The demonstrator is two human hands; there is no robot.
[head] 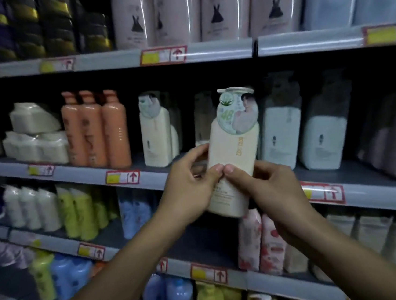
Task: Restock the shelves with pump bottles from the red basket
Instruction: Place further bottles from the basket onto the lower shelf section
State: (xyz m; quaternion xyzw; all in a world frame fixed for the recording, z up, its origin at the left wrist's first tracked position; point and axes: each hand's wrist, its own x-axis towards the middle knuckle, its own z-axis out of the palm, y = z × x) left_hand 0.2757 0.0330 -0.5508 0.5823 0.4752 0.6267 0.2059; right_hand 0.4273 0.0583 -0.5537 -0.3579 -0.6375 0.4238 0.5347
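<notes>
— So, how do we stand with the grip?

— We have both hands on one cream pump bottle (pixel 233 160). Our left hand (pixel 191 187) wraps its left side, thumb on the front; our right hand (pixel 264 189) holds the right side, and the two thumb tips meet on the label. Both are closed on it.

— Where is the bottle?

— Upright, leaning slightly, held in the air before the middle shelf (pixel 145 173), not yet set down. A round paper tag hangs at its neck.

— And around it?

— We count three orange bottles (pixel 95 131) in a row to the left, and one matching cream bottle (pixel 156 134) between them and ours. Two pale blue-white packs (pixel 302 134) stand to the right. Above, four pink cylinders (pixel 204 10).
</notes>
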